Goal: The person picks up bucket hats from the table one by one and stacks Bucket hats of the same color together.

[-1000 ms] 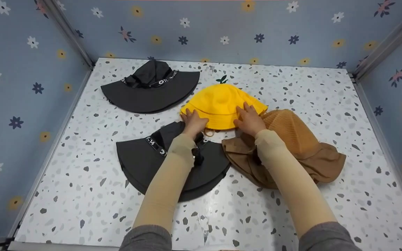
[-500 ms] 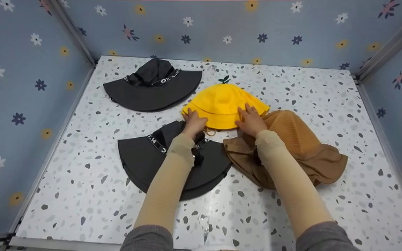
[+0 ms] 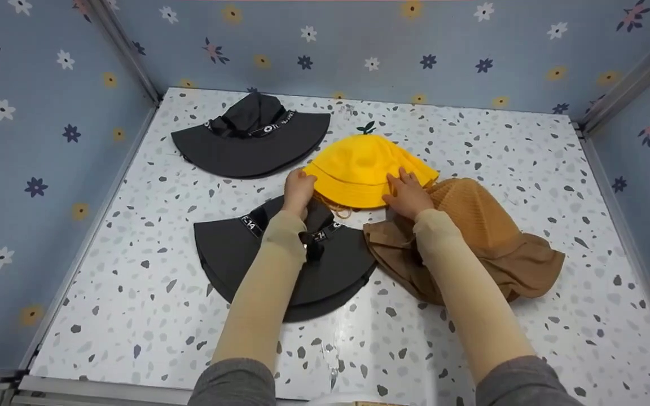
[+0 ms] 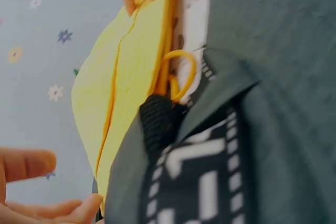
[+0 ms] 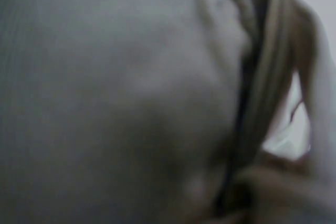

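Observation:
A yellow bucket hat (image 3: 359, 163) with a green sprout on top lies flattened mid-table, brim toward me. At its left brim end is my left hand (image 3: 299, 190); in the left wrist view the fingertips (image 4: 90, 205) touch the brim's edge while the thumb (image 4: 31, 163) stands apart. My right hand (image 3: 408, 194) rests on the brim's right part with fingers spread. An orange-yellow cord loop (image 4: 184, 69) hangs out under the brim. Beneath my left forearm lies a black wide-brimmed hat (image 3: 235, 256) with a lettered band. The right wrist view is blurred brown-grey fabric.
A second black wide-brimmed hat (image 3: 251, 146) lies at the back left. A brown hat (image 3: 477, 220) with a ribbed crown and floppy brim is under my right forearm. Flower-patterned panels (image 3: 336, 51) wall the speckled table (image 3: 584, 338) at the back and sides.
My left hand has moved left and slightly up, off the brim's face to its left end. That end of the yellow hat has shifted slightly right. My right hand keeps its place.

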Demonstrator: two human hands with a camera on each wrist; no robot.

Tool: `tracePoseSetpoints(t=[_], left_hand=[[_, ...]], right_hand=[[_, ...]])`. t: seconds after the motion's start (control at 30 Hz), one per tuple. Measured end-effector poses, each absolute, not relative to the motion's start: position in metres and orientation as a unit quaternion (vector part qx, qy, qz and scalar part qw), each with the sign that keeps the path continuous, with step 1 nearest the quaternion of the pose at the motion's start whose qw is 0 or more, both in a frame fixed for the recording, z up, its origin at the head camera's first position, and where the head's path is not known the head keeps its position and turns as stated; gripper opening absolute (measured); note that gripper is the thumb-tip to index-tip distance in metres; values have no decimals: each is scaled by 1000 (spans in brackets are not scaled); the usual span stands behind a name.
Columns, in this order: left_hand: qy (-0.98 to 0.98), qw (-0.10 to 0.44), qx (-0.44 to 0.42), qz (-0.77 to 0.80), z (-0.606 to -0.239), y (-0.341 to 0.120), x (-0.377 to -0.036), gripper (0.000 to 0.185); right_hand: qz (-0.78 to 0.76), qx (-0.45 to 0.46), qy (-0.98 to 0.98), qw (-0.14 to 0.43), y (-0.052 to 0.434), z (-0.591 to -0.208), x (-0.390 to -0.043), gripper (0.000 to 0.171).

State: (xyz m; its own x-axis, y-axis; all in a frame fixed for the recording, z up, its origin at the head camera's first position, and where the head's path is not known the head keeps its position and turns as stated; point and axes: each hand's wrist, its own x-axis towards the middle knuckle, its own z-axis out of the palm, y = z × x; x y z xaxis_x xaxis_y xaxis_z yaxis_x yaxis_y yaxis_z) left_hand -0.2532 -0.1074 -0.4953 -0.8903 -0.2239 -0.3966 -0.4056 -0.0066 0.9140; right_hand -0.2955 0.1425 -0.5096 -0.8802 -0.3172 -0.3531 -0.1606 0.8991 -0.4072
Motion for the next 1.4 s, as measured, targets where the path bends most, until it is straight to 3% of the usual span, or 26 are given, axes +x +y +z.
tracePoseSetpoints(t=[0.4, 0.9, 1.4], left_hand=[[394, -34, -339, 854, -499, -147, -263, 63], [181, -62, -352, 916, -507, -170, -270, 58], [222, -35, -371, 901, -493, -168, -273, 64]], right_hand=[[-184, -115, 952, 216, 142, -510, -298, 65], [-194, -114, 951, 211, 145, -518, -300, 66], [-193, -114, 951, 214, 145, -514, -298, 66]])
